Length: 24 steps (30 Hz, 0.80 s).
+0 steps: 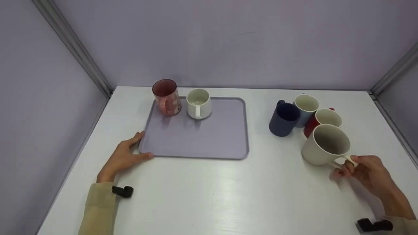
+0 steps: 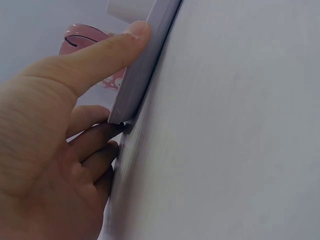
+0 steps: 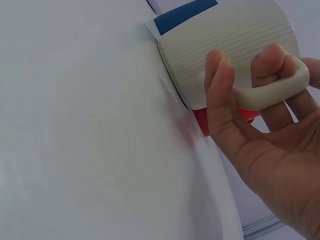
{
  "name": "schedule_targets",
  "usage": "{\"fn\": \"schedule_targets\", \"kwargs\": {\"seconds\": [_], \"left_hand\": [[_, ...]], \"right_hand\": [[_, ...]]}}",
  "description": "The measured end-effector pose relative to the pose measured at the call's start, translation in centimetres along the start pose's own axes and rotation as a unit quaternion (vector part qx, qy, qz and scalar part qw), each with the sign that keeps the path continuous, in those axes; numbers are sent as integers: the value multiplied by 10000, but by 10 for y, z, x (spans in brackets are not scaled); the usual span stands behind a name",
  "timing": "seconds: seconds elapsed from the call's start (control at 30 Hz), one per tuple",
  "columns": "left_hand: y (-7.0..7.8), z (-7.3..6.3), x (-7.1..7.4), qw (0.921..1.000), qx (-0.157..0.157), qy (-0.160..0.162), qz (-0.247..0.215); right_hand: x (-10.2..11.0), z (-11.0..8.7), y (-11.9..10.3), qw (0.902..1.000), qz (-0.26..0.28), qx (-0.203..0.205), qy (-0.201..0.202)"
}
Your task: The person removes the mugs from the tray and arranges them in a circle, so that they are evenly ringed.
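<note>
My left hand [image 1: 124,158] holds the near left corner of a lilac tray [image 1: 196,140], with the thumb on its front edge and the fingers along its left side. On the tray's back left stand a pink patterned mug [image 1: 167,101] and, to its right, a small white cup [image 1: 200,106]. At the right, my right hand [image 1: 367,173] grips a large off-white ribbed mug [image 3: 230,50] by its handle, fingers hooked through the loop. Whether its base touches the table I cannot tell.
Behind the off-white mug stand a red mug [image 1: 312,127], a light blue mug [image 1: 303,116] and a dark blue mug [image 1: 282,122], close together. The white table [image 1: 212,195] meets lilac walls [image 1: 222,49] at the back and sides.
</note>
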<state>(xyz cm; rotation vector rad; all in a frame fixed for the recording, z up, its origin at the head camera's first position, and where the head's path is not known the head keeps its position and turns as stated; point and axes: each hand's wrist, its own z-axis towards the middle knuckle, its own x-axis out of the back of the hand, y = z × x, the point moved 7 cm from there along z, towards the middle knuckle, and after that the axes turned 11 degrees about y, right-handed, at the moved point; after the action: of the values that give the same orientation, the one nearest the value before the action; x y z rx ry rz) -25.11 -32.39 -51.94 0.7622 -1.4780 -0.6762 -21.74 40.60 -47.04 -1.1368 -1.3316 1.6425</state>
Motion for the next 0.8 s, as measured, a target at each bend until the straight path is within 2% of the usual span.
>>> {"fn": "schedule_targets", "kwargs": {"seconds": [0.07,0.3,0.53,0.67,0.8], "left_hand": [[0,0,0,10000,0,-6,-9],[2,-1,-1,10000,-64,0,-18],[2,-2,-2,10000,-43,-6,-12],[0,0,-1,10000,-53,4,45],[1,0,0,9999,-40,3,101]], "right_hand": [[2,-1,1,9997,-191,-65,139],[5,-3,-1,9992,394,-18,-5],[13,-6,-1,9997,179,-37,164],[16,-6,-3,9993,363,56,-8],[22,-7,-4,9997,212,-81,-5]]}}
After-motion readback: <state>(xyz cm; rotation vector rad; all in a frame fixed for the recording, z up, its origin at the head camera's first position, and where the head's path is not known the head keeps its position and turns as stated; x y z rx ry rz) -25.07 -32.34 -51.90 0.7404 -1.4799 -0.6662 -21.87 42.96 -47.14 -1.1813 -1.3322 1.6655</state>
